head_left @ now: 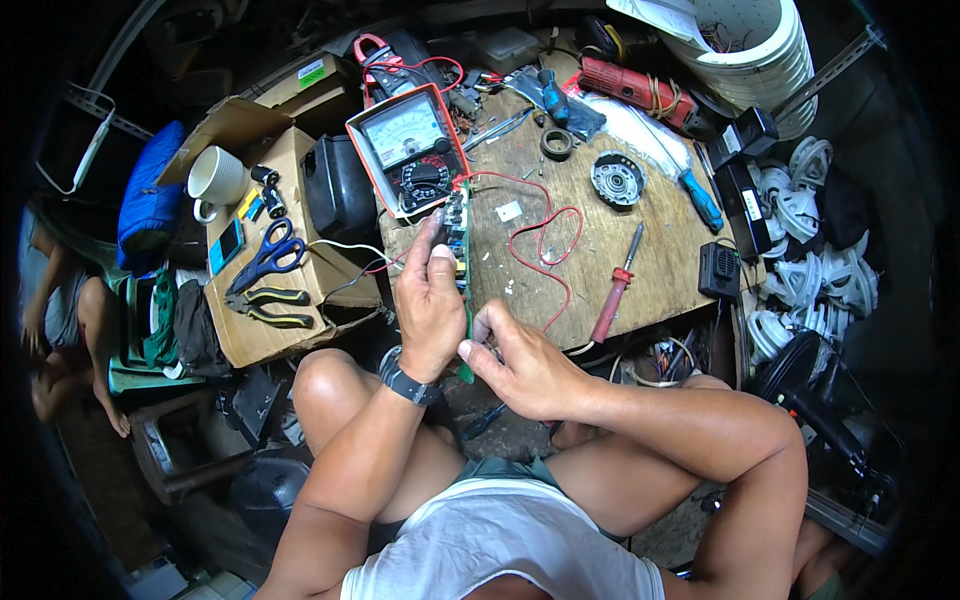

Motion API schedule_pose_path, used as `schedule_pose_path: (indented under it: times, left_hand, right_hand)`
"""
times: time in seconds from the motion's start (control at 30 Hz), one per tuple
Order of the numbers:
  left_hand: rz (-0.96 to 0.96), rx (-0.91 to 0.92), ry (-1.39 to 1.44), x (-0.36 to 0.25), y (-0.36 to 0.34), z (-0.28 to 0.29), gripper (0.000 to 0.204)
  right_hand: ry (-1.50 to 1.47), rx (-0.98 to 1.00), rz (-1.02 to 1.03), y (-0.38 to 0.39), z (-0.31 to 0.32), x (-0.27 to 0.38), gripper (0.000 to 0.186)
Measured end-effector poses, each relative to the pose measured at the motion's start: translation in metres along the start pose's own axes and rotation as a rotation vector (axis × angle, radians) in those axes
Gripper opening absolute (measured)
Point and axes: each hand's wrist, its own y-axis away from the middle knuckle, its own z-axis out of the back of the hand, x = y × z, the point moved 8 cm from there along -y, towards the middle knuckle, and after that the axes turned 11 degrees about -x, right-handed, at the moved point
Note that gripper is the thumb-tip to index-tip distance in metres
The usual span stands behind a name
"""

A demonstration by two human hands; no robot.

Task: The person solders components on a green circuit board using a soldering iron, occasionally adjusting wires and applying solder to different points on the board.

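Our right hand pinches the near end of the circuit board — long axis running forward. Our left hand lies alongside, half-open, grip unclear.

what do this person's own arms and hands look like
Both the left hand and right hand are ungloved. A dark band, perhaps a watch strap, circles the left wrist; the right wrist is bare. No sleeve shows on either forearm.
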Motion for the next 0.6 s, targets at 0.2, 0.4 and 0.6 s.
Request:
schedule_pose_path:
  times: [0.2,0.4,0.6]
  left_hand:
    - [-0.008,0.050,-0.015,-0.0044,-0.0006,-0.0004,0.043]
    - [0.016,0.057,-0.007,-0.0073,-0.0020,0.0003,0.042]
    - [0.063,0.040,0.012,-0.0016,-0.0003,0.0021,0.042]
  right_hand:
    - [0.037,0.051,-0.013,-0.0019,-0.0012,0.0019,0.029]
    - [0.013,0.067,-0.015,-0.0028,-0.0020,0.0000,0.031]
    - [-0.004,0.049,0.009,-0.0030,-0.0020,0.0020,0.032]
